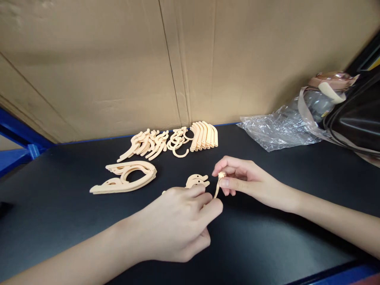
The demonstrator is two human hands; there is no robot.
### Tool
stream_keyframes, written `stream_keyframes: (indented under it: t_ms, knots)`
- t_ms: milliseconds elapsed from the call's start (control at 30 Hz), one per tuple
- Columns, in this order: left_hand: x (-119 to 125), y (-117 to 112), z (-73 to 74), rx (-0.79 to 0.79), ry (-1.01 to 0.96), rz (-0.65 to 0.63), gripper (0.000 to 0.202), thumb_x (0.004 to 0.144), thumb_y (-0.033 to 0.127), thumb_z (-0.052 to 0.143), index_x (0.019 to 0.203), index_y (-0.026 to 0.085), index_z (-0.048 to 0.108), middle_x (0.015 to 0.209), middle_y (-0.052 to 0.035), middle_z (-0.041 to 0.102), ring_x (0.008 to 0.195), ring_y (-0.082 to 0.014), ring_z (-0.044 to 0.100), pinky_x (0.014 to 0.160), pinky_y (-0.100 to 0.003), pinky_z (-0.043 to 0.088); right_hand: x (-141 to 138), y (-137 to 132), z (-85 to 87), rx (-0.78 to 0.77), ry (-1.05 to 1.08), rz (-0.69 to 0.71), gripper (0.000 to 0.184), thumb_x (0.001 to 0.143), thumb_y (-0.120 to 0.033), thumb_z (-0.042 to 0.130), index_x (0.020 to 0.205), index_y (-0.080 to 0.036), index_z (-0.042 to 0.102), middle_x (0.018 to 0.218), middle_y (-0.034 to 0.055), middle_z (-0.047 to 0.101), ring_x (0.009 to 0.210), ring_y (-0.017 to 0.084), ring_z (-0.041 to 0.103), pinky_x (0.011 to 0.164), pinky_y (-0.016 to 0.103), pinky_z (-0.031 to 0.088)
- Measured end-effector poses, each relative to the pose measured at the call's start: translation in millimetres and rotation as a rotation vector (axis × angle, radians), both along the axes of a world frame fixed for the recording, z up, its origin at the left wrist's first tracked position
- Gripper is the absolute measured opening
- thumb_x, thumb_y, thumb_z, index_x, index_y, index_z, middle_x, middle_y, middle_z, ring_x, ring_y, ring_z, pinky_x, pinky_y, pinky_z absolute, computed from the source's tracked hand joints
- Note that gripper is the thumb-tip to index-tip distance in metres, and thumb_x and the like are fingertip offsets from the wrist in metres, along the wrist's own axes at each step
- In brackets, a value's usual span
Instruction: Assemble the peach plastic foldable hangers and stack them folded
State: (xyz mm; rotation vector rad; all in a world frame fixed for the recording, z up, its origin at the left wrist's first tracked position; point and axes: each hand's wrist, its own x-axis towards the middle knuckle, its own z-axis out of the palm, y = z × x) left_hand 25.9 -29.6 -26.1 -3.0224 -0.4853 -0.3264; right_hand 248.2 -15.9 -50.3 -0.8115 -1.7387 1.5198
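A blue frame (18, 138) edges the black table (74, 221) at left. Folded hangers (145, 183) lie flat on it, stacked together, with a heap of loose arms (142, 144) just behind. The hooks (181, 152) sit tangled to the right of that heap. In front, the left hand (184, 225) is palm-down with fingers curled; what they grip is hidden. Curved parts (196, 180) show just beyond its knuckles. Farther back, straighter arms (204, 136) stand in a tidy row beside the hooks. Between the hands is a thin piece (217, 190), its upper end pinched between thumb and fingers of the right hand (243, 178). At far right, a clear bag (276, 128) lies against a bottle (319, 103).
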Motion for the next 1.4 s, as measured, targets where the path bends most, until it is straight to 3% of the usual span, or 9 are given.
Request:
stream_keyframes:
  t_ms: [67,167,267,333,433,600,933,1167,1400]
  knots:
    - [0.3,-0.6,0.4,-0.048,-0.041,-0.013,0.012,0.081,0.009,0.040,0.081,0.020,0.045,0.069,0.0004,0.056,0.062,-0.0161,0.052,0.051,-0.026,0.039,0.0,0.3,1.9,0.019,-0.007,-0.009,0.012,0.095,-0.031,0.060,0.093,-0.019,0.058,0.074,-0.0050,0.060,0.067,0.006,0.055,0.063,0.018,0.045]
    - [-2.2,6.6,3.6,-0.091,-0.221,-0.027,0.018,0.087,0.014,0.044,0.104,0.018,0.046,0.083,0.0005,0.064,0.063,-0.0121,0.057,0.056,-0.022,0.043,3.3,2.0,5.3,0.065,-0.045,-0.034,0.020,0.098,-0.034,0.055,0.087,-0.018,0.056,0.072,-0.0043,0.057,0.066,0.007,0.052,0.063,0.020,0.042]
    - [-6.0,27.3,8.5,-0.029,-0.213,0.247,0.023,0.091,0.015,0.039,0.113,0.019,0.046,0.074,0.0041,0.063,0.054,-0.0107,0.055,0.049,-0.021,0.036,9.1,4.8,6.6,0.127,-0.193,-0.024,0.028,0.099,-0.039,0.052,0.080,-0.018,0.052,0.068,-0.0056,0.048,0.063,0.008,0.045,0.060,0.021,0.037]
    - [-8.0,45.5,10.5,0.036,-0.024,0.502,0.017,0.092,0.020,0.041,0.104,0.019,0.053,0.071,0.0036,0.062,0.053,-0.0126,0.054,0.051,-0.024,0.035,12.0,6.5,6.0,0.180,-0.327,0.001,0.030,0.099,-0.039,0.051,0.077,-0.019,0.048,0.065,-0.0067,0.043,0.059,0.008,0.040,0.056,0.022,0.032]
    - [-10.0,70.7,10.6,0.047,0.062,0.574,0.009,0.088,0.022,0.051,0.086,0.019,0.058,0.077,-0.0011,0.065,0.062,-0.0172,0.059,0.052,-0.026,0.033,13.3,7.7,4.7,0.327,-0.531,-0.007,0.027,0.097,-0.033,0.052,0.075,-0.020,0.047,0.060,-0.0077,0.042,0.054,0.008,0.038,0.053,0.023,0.029]
    - [-11.7,94.7,10.2,0.048,0.106,0.596,0.017,0.089,0.021,0.049,0.075,0.019,0.058,0.072,-0.0004,0.066,0.059,-0.0157,0.058,0.051,-0.025,0.032,12.2,8.7,4.2,0.603,-0.786,-0.098,0.025,0.097,-0.036,0.050,0.079,-0.020,0.054,0.065,-0.0045,0.053,0.061,0.011,0.048,0.063,0.027,0.035]
    - [-11.1,106.5,10.7,0.153,0.100,0.570,0.022,0.090,0.014,0.046,0.069,0.020,0.052,0.067,-0.0010,0.061,0.059,-0.0172,0.055,0.053,-0.027,0.029,11.6,12.0,0.4,0.613,-0.849,-0.089,0.027,0.099,-0.041,0.046,0.092,-0.021,0.062,0.068,-0.0025,0.060,0.065,0.014,0.055,0.065,0.028,0.037]
    - [-20.0,94.8,10.4,0.229,0.077,0.536,0.017,0.095,0.019,0.049,0.081,0.018,0.058,0.086,-0.0021,0.064,0.068,-0.0167,0.060,0.052,-0.026,0.030,11.9,11.3,1.1,0.615,-0.854,-0.098,0.024,0.099,-0.040,0.048,0.096,-0.021,0.063,0.067,-0.0034,0.059,0.065,0.014,0.055,0.064,0.028,0.038]
    - [-38.4,57.6,0.0,0.303,0.052,0.412,0.021,0.098,0.019,0.046,0.088,0.017,0.063,0.086,-0.0008,0.068,0.064,-0.0154,0.063,0.050,-0.026,0.035,11.2,11.3,3.3,0.595,-0.862,-0.115,0.029,0.098,-0.046,0.049,0.106,-0.022,0.064,0.066,-0.0030,0.060,0.064,0.014,0.056,0.064,0.027,0.039]
